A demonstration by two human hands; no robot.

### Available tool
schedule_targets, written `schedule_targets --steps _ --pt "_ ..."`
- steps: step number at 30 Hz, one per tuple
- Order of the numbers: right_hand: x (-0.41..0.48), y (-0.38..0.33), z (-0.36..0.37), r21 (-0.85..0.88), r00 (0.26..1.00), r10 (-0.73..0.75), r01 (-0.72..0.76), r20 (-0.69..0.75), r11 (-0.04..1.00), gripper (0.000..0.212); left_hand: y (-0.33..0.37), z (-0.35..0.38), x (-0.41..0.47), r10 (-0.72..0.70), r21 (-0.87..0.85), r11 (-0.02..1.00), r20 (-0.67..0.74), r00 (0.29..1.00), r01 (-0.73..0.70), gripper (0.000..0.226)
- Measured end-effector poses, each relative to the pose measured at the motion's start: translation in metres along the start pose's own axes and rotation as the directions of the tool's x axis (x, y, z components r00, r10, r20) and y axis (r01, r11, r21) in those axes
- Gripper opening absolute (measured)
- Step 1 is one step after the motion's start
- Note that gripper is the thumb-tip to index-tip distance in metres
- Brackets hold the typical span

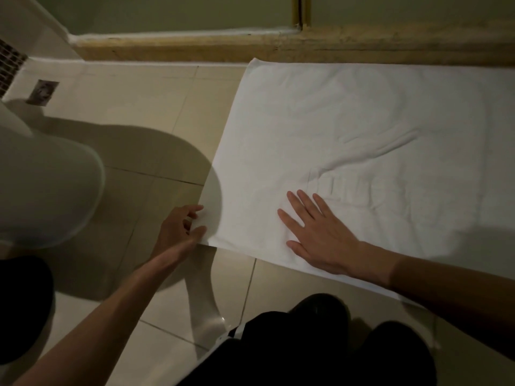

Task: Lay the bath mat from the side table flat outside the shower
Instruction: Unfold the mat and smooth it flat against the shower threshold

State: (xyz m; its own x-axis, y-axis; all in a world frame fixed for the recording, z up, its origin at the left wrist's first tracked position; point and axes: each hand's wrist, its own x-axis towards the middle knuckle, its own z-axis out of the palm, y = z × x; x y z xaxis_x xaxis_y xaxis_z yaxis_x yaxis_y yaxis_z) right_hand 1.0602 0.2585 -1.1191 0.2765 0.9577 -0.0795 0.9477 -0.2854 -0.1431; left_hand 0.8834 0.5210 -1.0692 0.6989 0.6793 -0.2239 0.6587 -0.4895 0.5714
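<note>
The white bath mat (pixel 348 135) lies spread on the tiled floor, its far edge against the shower's stone threshold (pixel 250 45). A few creases run across its middle. My left hand (pixel 181 229) pinches the mat's near left corner between thumb and fingers. Flat on the mat near its front edge rests my right hand (pixel 317 232), palm down and fingers spread.
A white toilet bowl (pixel 41 176) stands at the left, close to the mat's left edge. The glass shower door with a brass frame (pixel 301 12) rises behind the threshold. My dark-clothed knees (pixel 320 344) are at the bottom. Beige tiles (pixel 145 101) lie between toilet and mat.
</note>
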Motion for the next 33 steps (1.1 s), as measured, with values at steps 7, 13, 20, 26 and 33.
schedule_targets --steps 7,13,20,26,33 --pt "-0.003 -0.001 -0.002 0.034 0.998 -0.059 0.059 0.023 0.998 0.065 -0.003 0.005 -0.006 -0.019 0.149 0.989 -0.015 1.000 0.021 0.035" --pt "-0.003 0.002 -0.006 0.057 0.997 -0.067 0.065 0.030 0.996 0.065 0.016 0.010 -0.008 0.125 0.420 0.900 -0.001 0.992 -0.113 0.022" --pt "-0.004 0.010 -0.010 0.019 1.000 0.025 -0.025 0.009 1.000 0.064 0.044 0.054 -0.004 0.286 0.388 0.841 0.275 0.918 -0.378 0.069" --pt "-0.008 0.010 -0.004 0.014 0.999 0.046 -0.047 0.027 0.999 0.066 0.033 0.064 -0.005 0.249 0.435 0.814 0.337 0.908 -0.384 0.066" --pt "-0.007 0.008 -0.002 0.017 0.998 0.050 -0.051 0.036 0.999 0.067 0.026 0.060 -0.010 0.273 0.439 0.809 0.307 0.912 -0.390 0.064"
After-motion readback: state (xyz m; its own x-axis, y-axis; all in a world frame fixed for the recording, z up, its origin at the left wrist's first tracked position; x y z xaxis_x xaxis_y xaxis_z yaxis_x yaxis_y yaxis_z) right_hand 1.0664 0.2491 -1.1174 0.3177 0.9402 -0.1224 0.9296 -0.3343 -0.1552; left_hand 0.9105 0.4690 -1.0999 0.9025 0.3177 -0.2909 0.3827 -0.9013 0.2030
